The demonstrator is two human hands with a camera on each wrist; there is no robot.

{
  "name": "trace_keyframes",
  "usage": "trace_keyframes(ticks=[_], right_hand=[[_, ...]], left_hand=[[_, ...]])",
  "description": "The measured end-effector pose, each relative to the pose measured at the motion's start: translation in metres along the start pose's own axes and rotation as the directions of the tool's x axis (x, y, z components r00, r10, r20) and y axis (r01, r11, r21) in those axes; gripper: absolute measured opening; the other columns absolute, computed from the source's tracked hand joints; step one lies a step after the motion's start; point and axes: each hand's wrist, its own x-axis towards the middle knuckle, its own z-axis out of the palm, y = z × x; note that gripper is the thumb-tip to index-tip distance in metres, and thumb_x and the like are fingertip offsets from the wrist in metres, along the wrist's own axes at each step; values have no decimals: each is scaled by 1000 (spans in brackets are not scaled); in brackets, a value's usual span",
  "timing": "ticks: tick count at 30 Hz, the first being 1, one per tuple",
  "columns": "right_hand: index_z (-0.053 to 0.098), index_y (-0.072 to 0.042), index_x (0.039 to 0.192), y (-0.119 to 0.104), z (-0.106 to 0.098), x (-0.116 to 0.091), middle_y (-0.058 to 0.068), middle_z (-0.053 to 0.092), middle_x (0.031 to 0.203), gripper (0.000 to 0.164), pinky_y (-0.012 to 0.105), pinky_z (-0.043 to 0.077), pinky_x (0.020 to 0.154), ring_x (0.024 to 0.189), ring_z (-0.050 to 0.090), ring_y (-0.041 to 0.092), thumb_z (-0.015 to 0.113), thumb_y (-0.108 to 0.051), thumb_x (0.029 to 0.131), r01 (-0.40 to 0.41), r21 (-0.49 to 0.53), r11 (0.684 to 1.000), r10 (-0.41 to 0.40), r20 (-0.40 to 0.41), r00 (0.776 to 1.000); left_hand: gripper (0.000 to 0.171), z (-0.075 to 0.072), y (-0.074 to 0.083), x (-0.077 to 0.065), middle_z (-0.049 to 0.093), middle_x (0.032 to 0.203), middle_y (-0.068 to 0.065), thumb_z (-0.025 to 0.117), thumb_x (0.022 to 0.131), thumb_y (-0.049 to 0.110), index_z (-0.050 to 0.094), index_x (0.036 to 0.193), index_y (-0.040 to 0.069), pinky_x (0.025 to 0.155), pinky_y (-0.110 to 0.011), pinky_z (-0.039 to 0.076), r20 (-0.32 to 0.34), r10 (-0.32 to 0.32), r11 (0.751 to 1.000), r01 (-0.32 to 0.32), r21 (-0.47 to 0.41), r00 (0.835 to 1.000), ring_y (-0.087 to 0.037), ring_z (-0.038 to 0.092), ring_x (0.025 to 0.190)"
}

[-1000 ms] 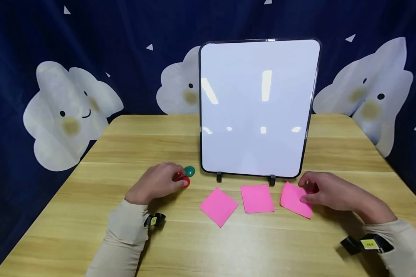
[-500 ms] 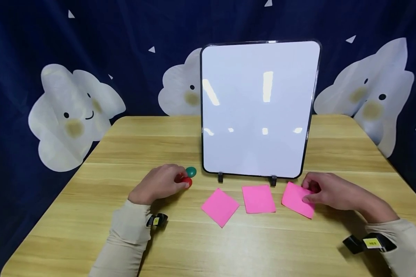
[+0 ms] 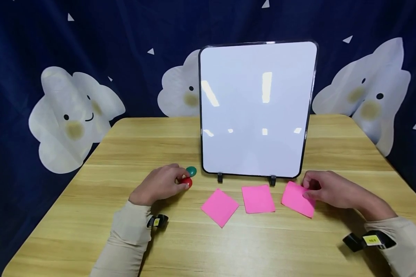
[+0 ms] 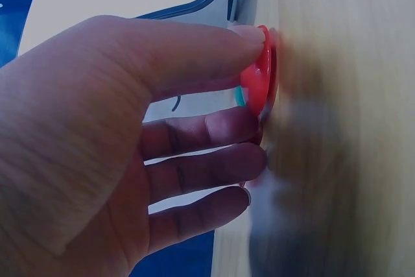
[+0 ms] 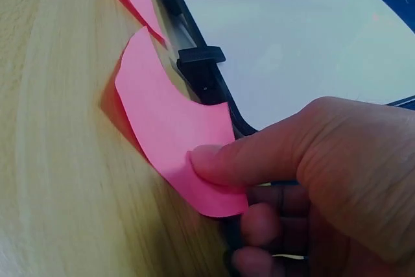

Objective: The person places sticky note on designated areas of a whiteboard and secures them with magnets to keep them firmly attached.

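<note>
My left hand (image 3: pixel 159 184) is low over the table and pinches a glossy red round magnet (image 4: pixel 257 85) between thumb and fingers. More red shows behind those fingers in the left wrist view; whether it is a second piece I cannot tell. Just beyond lies a green round magnet (image 3: pixel 191 171). My right hand (image 3: pixel 334 190) pinches the right edge of a pink sticky note (image 5: pixel 172 124), thumb on top; the paper bows up from the wood. Two more, a left sticky note (image 3: pixel 220 207) turned like a diamond and a middle sticky note (image 3: pixel 258 199), lie flat.
A white board (image 3: pixel 256 115) with a black frame stands upright behind the notes on small black feet (image 3: pixel 272 181). All of it is on a wooden table (image 3: pixel 201 250). Behind hangs a dark blue curtain (image 3: pixel 131 23) with cloud faces.
The whole head view has shifted slightly. Both hands stay almost in place, the left still at the red magnet, the right still at the right-hand sticky note.
</note>
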Motion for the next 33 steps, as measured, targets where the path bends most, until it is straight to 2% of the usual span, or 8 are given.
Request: trace_keyframes(ticks=[5, 16, 20, 27, 33], right_hand=[[57, -15, 87, 1, 1, 0, -3, 54, 77, 18, 25, 41, 59, 70, 50, 11, 74, -8, 90, 12, 43, 999, -11, -15, 1000], [58, -10, 87, -1, 1, -1, 3, 53, 77, 17, 27, 40, 51, 63, 48, 14, 74, -7, 90, 20, 185, 983, -5, -84, 996], [59, -8, 90, -2, 1, -2, 4, 55, 79, 14, 28, 40, 50, 64, 49, 16, 73, -6, 90, 19, 205, 979, 4, -110, 994], [62, -2, 94, -3, 1, -1, 5, 58, 81, 10, 28, 40, 51, 66, 50, 16, 71, -3, 91, 27, 233, 972, 8, -147, 989], [62, -5, 94, -1, 1, -1, 6, 59, 84, 10, 30, 39, 48, 65, 50, 18, 71, -7, 92, 31, 252, 967, 18, -188, 982]], left_hand=[[18, 0, 0, -1, 60, 90, 6, 74, 89, 29, 77, 106, 22, 68, -32, 48, 5, 19, 1000, -19, 21, 1000, -11, 51, 75], [14, -2, 1, 0, 60, 88, 6, 74, 89, 32, 77, 99, 22, 65, -31, 47, 9, 15, 1000, -15, 2, 1000, -11, 51, 73], [16, -1, 0, -1, 59, 88, 6, 77, 87, 35, 77, 97, 22, 65, -31, 47, 12, 12, 1000, -12, -2, 1000, -11, 51, 73], [27, 0, 0, 0, 60, 89, 4, 81, 84, 37, 77, 103, 19, 65, -30, 48, 22, -3, 1000, 3, 1, 1000, -13, 52, 74], [32, 0, 0, 1, 60, 91, 4, 83, 82, 36, 76, 107, 16, 65, -29, 48, 28, -11, 1000, 11, 9, 1000, -13, 53, 77]])
